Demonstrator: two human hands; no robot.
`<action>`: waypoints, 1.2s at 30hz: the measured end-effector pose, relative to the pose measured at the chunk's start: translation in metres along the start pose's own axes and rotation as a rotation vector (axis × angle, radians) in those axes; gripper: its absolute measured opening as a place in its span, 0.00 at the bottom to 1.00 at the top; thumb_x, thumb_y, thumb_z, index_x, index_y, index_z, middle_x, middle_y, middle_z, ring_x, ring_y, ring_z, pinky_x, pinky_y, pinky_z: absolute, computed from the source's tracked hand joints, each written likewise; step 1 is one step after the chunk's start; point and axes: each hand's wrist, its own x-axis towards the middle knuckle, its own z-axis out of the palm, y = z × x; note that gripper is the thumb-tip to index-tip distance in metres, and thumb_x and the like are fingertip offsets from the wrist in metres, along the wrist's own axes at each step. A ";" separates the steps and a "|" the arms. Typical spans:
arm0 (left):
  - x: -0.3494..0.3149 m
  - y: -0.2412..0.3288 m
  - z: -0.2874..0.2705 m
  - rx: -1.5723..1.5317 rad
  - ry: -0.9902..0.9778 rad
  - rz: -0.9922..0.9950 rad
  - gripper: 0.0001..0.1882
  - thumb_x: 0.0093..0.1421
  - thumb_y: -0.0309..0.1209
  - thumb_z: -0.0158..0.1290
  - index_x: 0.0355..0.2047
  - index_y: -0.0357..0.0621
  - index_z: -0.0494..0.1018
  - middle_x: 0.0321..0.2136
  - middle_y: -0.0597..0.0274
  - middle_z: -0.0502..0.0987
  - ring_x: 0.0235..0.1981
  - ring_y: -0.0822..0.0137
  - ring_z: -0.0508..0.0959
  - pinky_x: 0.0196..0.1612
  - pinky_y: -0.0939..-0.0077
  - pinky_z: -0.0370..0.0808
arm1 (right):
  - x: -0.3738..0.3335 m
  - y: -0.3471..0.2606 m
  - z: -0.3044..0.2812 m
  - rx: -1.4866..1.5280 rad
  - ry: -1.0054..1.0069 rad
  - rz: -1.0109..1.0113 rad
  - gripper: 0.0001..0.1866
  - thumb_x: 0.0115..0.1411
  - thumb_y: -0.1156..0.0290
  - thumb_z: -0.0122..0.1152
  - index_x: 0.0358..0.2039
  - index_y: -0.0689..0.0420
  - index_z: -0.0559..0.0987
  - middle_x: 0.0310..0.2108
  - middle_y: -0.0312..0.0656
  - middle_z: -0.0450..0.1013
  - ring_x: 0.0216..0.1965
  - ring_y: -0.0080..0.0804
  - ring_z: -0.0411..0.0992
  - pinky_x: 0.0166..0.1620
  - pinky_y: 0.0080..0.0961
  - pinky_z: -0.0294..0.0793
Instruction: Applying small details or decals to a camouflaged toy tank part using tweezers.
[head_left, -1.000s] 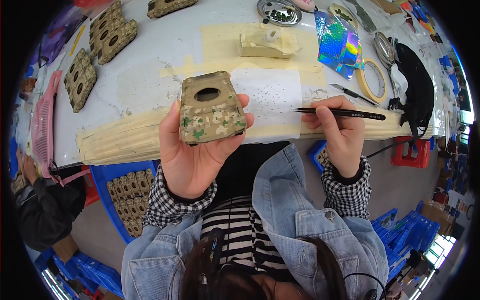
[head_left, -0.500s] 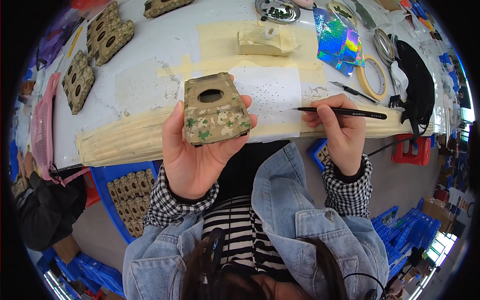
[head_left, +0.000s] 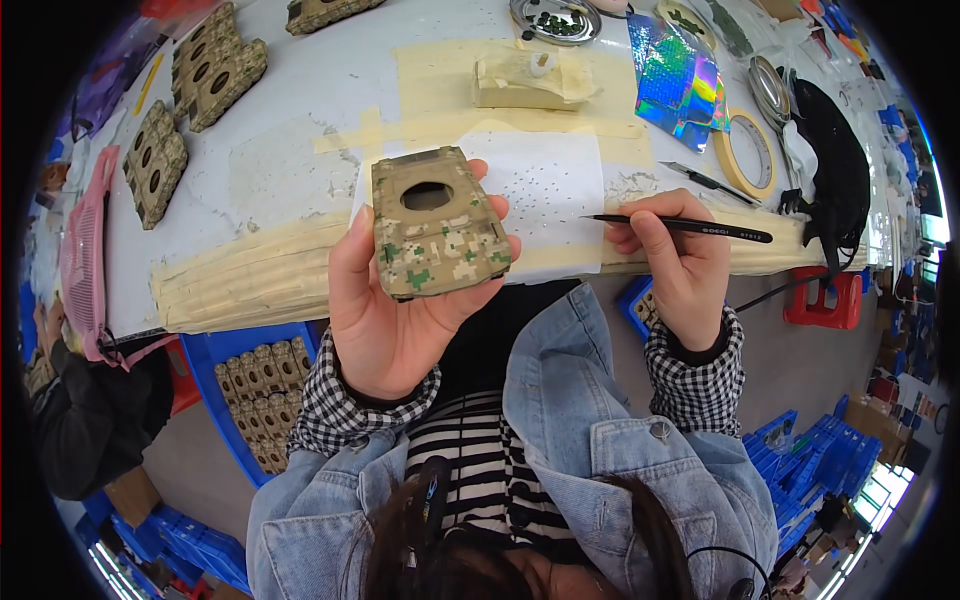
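My left hand (head_left: 395, 335) is closed round a camouflage-patterned model tank hull (head_left: 440, 240), held tilted above the table's front edge. An oval hole shows in the hull's upper face. In my right hand (head_left: 680, 265) a thin black fine-tipped brush (head_left: 700, 227) is pinched, its tip pointing left. That tip hovers over a white paper sheet (head_left: 560, 165) strewn with many tiny dark specks. A gap separates the brush tip from the hull. Part of the sheet is hidden behind the hull and my left fingers.
More camouflage hulls (head_left: 157, 165) lie at the table's left. A taped block (head_left: 530, 88), a dish of dark green bits (head_left: 555, 22), holographic sheets (head_left: 680, 85), a craft knife (head_left: 710, 183) and a masking tape roll (head_left: 746, 155) sit beyond. A blue crate (head_left: 225, 400) of hulls stands below left.
My left hand has shifted slightly right with the hull, which is turned a little. My right hand and the brush stay nearly in place.
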 end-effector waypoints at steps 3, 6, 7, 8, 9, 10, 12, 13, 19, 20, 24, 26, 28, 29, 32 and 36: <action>-0.001 -0.001 -0.001 0.011 0.001 0.020 0.32 0.64 0.45 0.30 0.59 0.32 0.42 0.53 0.35 0.57 0.52 0.41 0.65 0.49 0.57 0.73 | 0.000 0.000 0.002 0.053 0.016 0.019 0.06 0.59 0.75 0.52 0.33 0.65 0.72 0.27 0.39 0.72 0.30 0.21 0.72 0.35 0.15 0.72; 0.000 -0.001 0.000 0.009 0.005 0.004 0.32 0.64 0.45 0.30 0.59 0.33 0.42 0.53 0.35 0.57 0.52 0.41 0.65 0.49 0.57 0.73 | -0.001 0.000 0.002 0.051 0.020 0.021 0.06 0.59 0.75 0.52 0.33 0.65 0.72 0.27 0.39 0.72 0.30 0.21 0.72 0.35 0.15 0.72; 0.000 -0.001 -0.001 0.001 -0.011 -0.008 0.33 0.64 0.45 0.32 0.60 0.34 0.40 0.56 0.36 0.52 0.52 0.42 0.65 0.50 0.57 0.72 | -0.001 0.000 0.002 0.046 0.017 0.016 0.06 0.59 0.75 0.52 0.33 0.65 0.72 0.27 0.39 0.72 0.30 0.21 0.72 0.35 0.15 0.71; 0.000 0.000 -0.004 -0.006 -0.026 -0.019 0.34 0.63 0.44 0.34 0.61 0.36 0.38 0.58 0.37 0.47 0.52 0.42 0.65 0.51 0.57 0.71 | 0.000 0.000 0.001 0.041 0.014 0.011 0.06 0.59 0.75 0.52 0.33 0.65 0.72 0.27 0.39 0.72 0.30 0.21 0.72 0.35 0.15 0.71; -0.001 0.001 -0.005 -0.014 -0.043 -0.030 0.35 0.63 0.44 0.36 0.61 0.37 0.36 0.60 0.38 0.41 0.52 0.42 0.65 0.52 0.56 0.70 | 0.000 0.000 0.001 0.035 0.011 0.006 0.06 0.59 0.75 0.52 0.33 0.65 0.72 0.27 0.39 0.72 0.30 0.21 0.72 0.35 0.15 0.71; -0.001 0.001 -0.005 -0.004 -0.042 -0.028 0.35 0.63 0.44 0.36 0.61 0.37 0.36 0.60 0.38 0.41 0.52 0.42 0.65 0.52 0.57 0.70 | 0.000 0.000 0.001 0.034 0.010 0.005 0.06 0.60 0.75 0.52 0.33 0.65 0.72 0.27 0.39 0.72 0.30 0.21 0.72 0.35 0.15 0.71; -0.001 0.000 -0.005 0.017 -0.039 -0.022 0.35 0.63 0.44 0.36 0.61 0.37 0.36 0.60 0.38 0.41 0.52 0.42 0.65 0.52 0.57 0.71 | 0.000 0.001 0.001 0.033 0.008 0.004 0.06 0.60 0.75 0.52 0.33 0.65 0.72 0.27 0.39 0.73 0.30 0.21 0.72 0.34 0.15 0.71; -0.001 0.000 -0.004 0.023 -0.032 -0.021 0.35 0.63 0.44 0.36 0.61 0.37 0.36 0.60 0.38 0.42 0.52 0.42 0.65 0.51 0.57 0.71 | 0.000 0.001 0.000 0.037 0.012 0.004 0.06 0.60 0.75 0.52 0.33 0.65 0.72 0.27 0.39 0.73 0.30 0.21 0.72 0.34 0.15 0.71; -0.001 -0.005 0.002 0.126 0.068 -0.021 0.35 0.62 0.45 0.36 0.61 0.37 0.38 0.60 0.38 0.43 0.49 0.44 0.68 0.49 0.60 0.74 | -0.002 -0.001 0.000 0.065 0.052 -0.063 0.06 0.59 0.75 0.53 0.33 0.65 0.72 0.28 0.40 0.73 0.31 0.22 0.72 0.35 0.16 0.72; 0.001 -0.007 0.005 0.178 0.105 -0.016 0.35 0.62 0.46 0.36 0.61 0.38 0.38 0.60 0.38 0.43 0.48 0.45 0.69 0.48 0.60 0.74 | -0.002 -0.002 0.002 0.062 0.071 -0.106 0.06 0.58 0.75 0.54 0.34 0.66 0.73 0.29 0.41 0.73 0.31 0.24 0.72 0.35 0.17 0.72; 0.001 -0.009 0.007 0.320 0.099 -0.088 0.32 0.63 0.46 0.33 0.61 0.38 0.44 0.60 0.45 0.48 0.58 0.51 0.55 0.51 0.53 0.68 | 0.004 -0.001 0.005 -0.183 0.072 -0.480 0.09 0.53 0.76 0.60 0.35 0.65 0.74 0.31 0.44 0.74 0.31 0.32 0.73 0.35 0.22 0.73; 0.001 -0.008 0.008 0.365 0.043 -0.103 0.30 0.63 0.44 0.32 0.60 0.38 0.45 0.60 0.49 0.51 0.63 0.53 0.47 0.55 0.47 0.63 | 0.008 -0.010 0.005 -0.323 0.010 -0.617 0.11 0.50 0.76 0.63 0.35 0.63 0.75 0.32 0.46 0.74 0.31 0.36 0.73 0.34 0.24 0.73; 0.002 -0.010 0.005 0.364 -0.014 -0.077 0.30 0.63 0.44 0.32 0.60 0.38 0.45 0.60 0.49 0.50 0.63 0.53 0.47 0.55 0.47 0.63 | 0.010 -0.019 0.007 -0.448 -0.019 -0.689 0.13 0.47 0.74 0.65 0.34 0.62 0.76 0.32 0.47 0.74 0.31 0.39 0.73 0.33 0.25 0.73; 0.003 -0.012 0.009 0.360 0.071 -0.041 0.33 0.62 0.46 0.34 0.61 0.38 0.44 0.60 0.45 0.48 0.56 0.52 0.56 0.50 0.54 0.68 | 0.011 -0.017 0.007 -0.427 0.000 -0.662 0.13 0.47 0.74 0.65 0.34 0.62 0.76 0.32 0.47 0.74 0.31 0.39 0.73 0.33 0.25 0.73; 0.002 -0.014 0.016 0.320 0.211 0.036 0.38 0.60 0.49 0.38 0.61 0.38 0.41 0.60 0.38 0.42 0.43 0.48 0.73 0.41 0.66 0.78 | 0.013 -0.012 0.000 -0.420 0.051 -0.618 0.12 0.46 0.74 0.66 0.33 0.61 0.76 0.31 0.47 0.74 0.31 0.37 0.74 0.33 0.24 0.73; 0.002 -0.009 0.006 0.225 0.150 0.038 0.38 0.60 0.48 0.37 0.61 0.38 0.38 0.61 0.38 0.38 0.43 0.46 0.73 0.42 0.63 0.78 | 0.003 -0.008 -0.005 -0.459 -0.027 -0.563 0.11 0.46 0.75 0.65 0.32 0.62 0.76 0.31 0.46 0.75 0.31 0.37 0.74 0.34 0.24 0.73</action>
